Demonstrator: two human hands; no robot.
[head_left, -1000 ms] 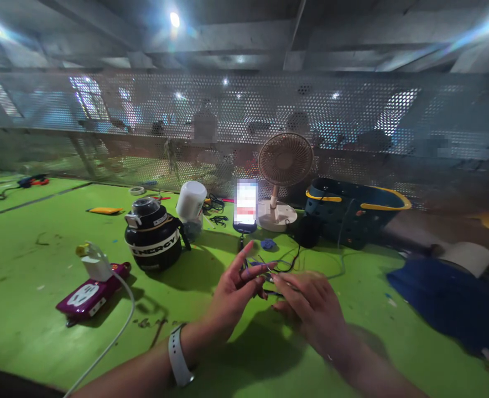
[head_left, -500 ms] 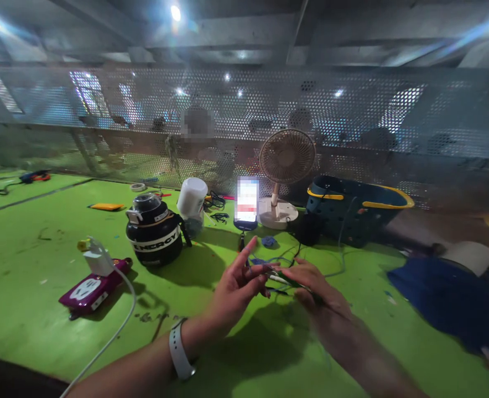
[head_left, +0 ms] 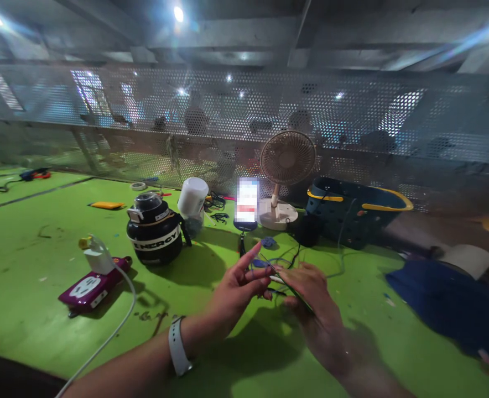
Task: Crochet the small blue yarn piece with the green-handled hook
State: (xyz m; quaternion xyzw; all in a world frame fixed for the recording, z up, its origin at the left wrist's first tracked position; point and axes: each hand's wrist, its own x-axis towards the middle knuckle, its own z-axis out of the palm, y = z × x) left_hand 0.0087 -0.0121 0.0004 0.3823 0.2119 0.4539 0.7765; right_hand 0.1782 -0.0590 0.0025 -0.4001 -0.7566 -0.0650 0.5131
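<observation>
My right hand (head_left: 317, 301) is closed round a slim green-handled crochet hook (head_left: 289, 286), whose thin metal tip points up and left. Opposite it, my left hand (head_left: 240, 287) has the index finger raised, while thumb and other fingers pinch blue yarn (head_left: 250, 273) near the tip. A strand crosses the left fingers. The small work between the fingertips is mostly hidden. Beyond the hands lie loose loops of blue yarn (head_left: 278, 260) and a small blue clump (head_left: 268, 242) on the green table (head_left: 211, 354).
A phone (head_left: 246, 204) with a lit screen stands behind the hands, near a fan (head_left: 288, 157). To the left are a black jug (head_left: 153, 235), a white bottle (head_left: 192, 196) and a purple power strip (head_left: 89, 290). A dark basket (head_left: 354, 213) and blue cloth (head_left: 447, 304) are on the right.
My right hand has turned and drawn slightly toward the left hand, bringing the hook to a steeper angle with its tip higher. My left hand has barely moved.
</observation>
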